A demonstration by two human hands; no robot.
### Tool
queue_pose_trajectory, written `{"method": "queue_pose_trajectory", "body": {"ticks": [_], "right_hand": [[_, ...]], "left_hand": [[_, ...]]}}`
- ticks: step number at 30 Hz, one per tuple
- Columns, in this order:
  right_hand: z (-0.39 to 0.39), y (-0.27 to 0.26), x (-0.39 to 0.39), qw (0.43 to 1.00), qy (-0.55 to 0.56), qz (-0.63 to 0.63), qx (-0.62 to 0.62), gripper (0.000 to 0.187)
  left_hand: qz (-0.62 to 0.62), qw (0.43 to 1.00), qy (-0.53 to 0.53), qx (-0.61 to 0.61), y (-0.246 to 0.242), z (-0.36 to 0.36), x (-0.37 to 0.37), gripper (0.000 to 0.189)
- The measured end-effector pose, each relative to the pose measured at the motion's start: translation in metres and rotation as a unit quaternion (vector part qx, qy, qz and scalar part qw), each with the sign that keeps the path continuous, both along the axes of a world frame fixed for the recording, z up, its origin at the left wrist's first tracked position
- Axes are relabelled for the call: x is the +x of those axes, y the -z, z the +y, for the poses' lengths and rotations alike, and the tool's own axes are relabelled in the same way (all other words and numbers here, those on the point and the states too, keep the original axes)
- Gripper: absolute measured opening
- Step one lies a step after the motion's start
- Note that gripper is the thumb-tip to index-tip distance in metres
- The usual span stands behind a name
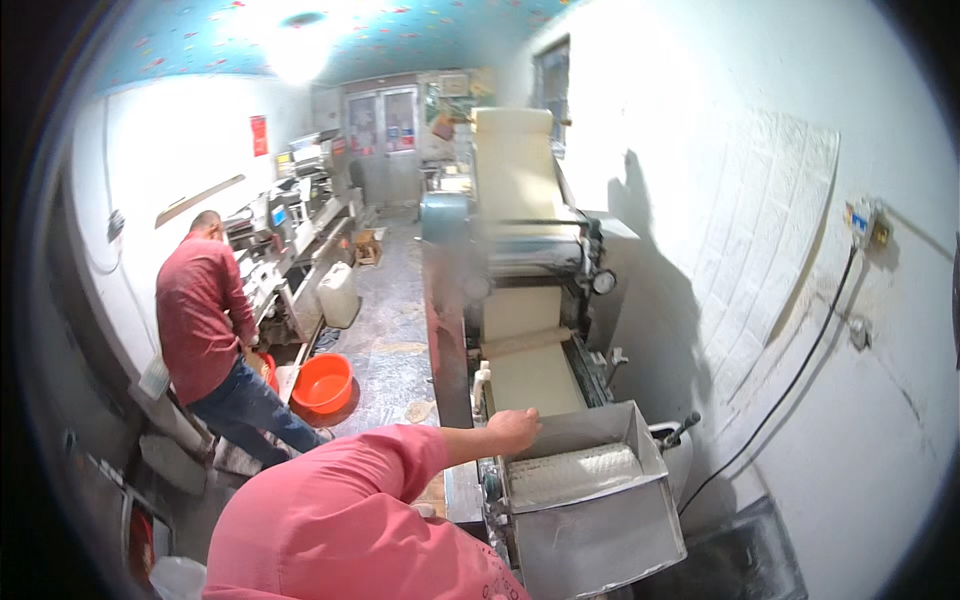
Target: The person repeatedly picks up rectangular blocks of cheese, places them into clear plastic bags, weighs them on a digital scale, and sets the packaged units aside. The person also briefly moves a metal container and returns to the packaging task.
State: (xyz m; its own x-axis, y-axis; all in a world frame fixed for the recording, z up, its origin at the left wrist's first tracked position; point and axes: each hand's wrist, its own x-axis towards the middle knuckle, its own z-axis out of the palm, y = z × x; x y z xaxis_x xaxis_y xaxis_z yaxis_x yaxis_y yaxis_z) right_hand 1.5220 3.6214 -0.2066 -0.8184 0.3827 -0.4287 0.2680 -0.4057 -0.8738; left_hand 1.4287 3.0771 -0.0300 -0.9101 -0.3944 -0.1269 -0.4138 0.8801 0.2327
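My left hand [514, 431] is at the back left corner of an open sheet-metal hopper [600, 536], its fingers curled. Whether it grips the rim or anything else cannot be made out. Inside the hopper, a pale, textured roller [574, 472] is partly visible. Behind it, a flat cream dough sheet [532, 382] runs through the rolling machine, crossed by a thin roller [525, 343]. Farther back, a wide dough sheet [514, 150] hangs over a raised bar above the metal rollers [532, 255]. My right hand is out of view.
At the left, another person [199, 315] bends over a machine [277, 225]. An orange plastic basin [322, 382] and a white jerrycan [339, 295] stand on the floor. A black cable [795, 375] hangs along the right wall, above a dark tray [739, 559].
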Motion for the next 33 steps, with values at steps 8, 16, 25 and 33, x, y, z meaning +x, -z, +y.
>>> {"method": "queue_pose_trajectory", "body": {"ticks": [8, 16, 25, 33], "right_hand": [[-0.016, 0.014, 0.004, 0.995, -0.084, -0.055, 0.020, 0.039], [-0.084, 0.052, -0.013, 0.973, -0.171, -0.102, -0.120, 0.046], [-0.191, -0.017, -0.012, 0.907, -0.266, 0.098, -0.312, 0.058], [-0.230, -0.160, 0.000, 0.967, 0.003, -0.059, 0.248, 0.016]], "left_hand": [[0.050, 0.998, 0.000, -0.043, 0.059, -0.037, -0.010, 0.018], [0.179, 0.982, 0.028, 0.050, 0.047, -0.046, 0.008, 0.030], [0.180, 0.956, 0.156, 0.169, 0.075, -0.207, 0.098, 0.022], [0.017, 0.956, 0.062, 0.286, 0.160, -0.429, 0.188, 0.023]]}}
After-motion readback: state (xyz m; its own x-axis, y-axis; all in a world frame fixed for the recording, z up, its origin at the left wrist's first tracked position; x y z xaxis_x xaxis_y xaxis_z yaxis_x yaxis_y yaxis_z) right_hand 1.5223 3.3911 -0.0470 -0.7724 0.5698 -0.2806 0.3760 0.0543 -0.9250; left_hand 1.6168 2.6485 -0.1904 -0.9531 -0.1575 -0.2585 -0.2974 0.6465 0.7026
